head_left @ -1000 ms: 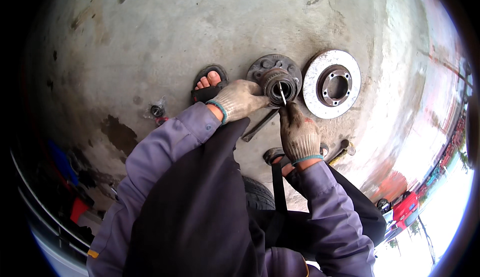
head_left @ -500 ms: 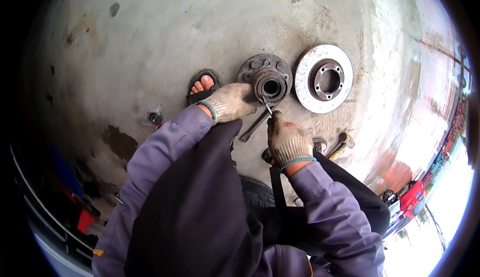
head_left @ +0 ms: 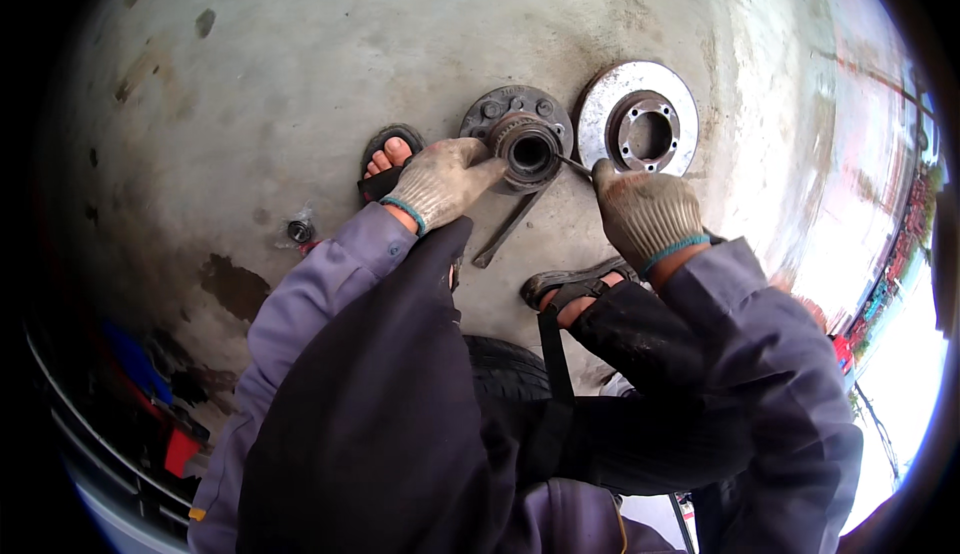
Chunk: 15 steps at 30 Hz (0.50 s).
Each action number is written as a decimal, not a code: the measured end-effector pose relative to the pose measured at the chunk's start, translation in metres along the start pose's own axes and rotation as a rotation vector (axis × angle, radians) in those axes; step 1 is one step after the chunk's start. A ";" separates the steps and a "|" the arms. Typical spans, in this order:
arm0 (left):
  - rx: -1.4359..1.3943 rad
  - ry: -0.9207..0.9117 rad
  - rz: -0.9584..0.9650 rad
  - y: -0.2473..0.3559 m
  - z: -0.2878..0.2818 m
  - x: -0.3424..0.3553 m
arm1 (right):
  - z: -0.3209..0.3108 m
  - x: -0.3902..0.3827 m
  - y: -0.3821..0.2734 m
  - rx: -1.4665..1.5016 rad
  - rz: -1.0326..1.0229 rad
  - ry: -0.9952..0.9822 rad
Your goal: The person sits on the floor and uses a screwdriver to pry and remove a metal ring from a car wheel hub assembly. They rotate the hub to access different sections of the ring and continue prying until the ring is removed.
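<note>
A dark wheel hub (head_left: 512, 126) stands on the concrete floor with its flange down and its open bore facing up. My gloved left hand (head_left: 443, 184) grips the left side of its neck, thumb against the rim; some of those fingers are hidden. In my closed right hand (head_left: 648, 212), also gloved, is a thin screwdriver-like tool (head_left: 572, 165), its handle covered by the glove. The tool's tip meets the right side of the bore's rim. From under the hub a flat metal bar (head_left: 510, 234) sticks out toward me.
A brake disc (head_left: 608, 102) lies flat just right of the hub. My sandalled feet (head_left: 386, 159) are on both sides. A tyre (head_left: 505, 366) is between my legs. Left of my left arm sits a small dark round part (head_left: 299, 231) on clear plastic.
My right hand has moved right and up, bringing the tool from the bore's near edge to its right edge. The left hand keeps its hold on the hub.
</note>
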<state>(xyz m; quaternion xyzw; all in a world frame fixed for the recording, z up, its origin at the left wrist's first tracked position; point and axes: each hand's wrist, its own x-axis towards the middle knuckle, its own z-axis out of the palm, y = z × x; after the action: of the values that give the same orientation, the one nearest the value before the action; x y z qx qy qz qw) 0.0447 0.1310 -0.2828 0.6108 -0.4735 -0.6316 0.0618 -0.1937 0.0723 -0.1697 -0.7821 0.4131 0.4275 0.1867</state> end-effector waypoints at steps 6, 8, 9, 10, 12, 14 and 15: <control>-0.038 -0.004 0.012 -0.002 0.001 0.002 | 0.013 0.002 -0.014 0.225 0.155 -0.004; -0.048 -0.014 0.015 0.000 0.002 0.004 | 0.027 0.003 -0.030 0.380 0.243 0.068; -0.033 -0.026 -0.008 0.000 0.001 0.004 | 0.033 0.003 -0.037 0.421 0.289 0.131; 0.024 -0.034 -0.010 0.000 0.002 0.006 | 0.039 0.006 -0.042 0.469 0.302 0.192; 0.072 -0.059 -0.028 0.004 0.008 0.009 | 0.048 0.012 -0.042 0.513 0.308 0.239; 0.203 -0.053 0.064 0.007 0.011 0.016 | 0.050 0.025 -0.029 0.517 0.243 0.337; 0.204 -0.053 0.055 0.006 0.011 0.013 | 0.051 0.028 -0.023 0.509 0.196 0.361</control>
<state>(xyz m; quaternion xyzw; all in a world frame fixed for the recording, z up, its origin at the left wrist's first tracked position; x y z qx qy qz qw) 0.0289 0.1246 -0.2903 0.5837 -0.5533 -0.5943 0.0039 -0.1929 0.1048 -0.2230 -0.7300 0.6066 0.1808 0.2578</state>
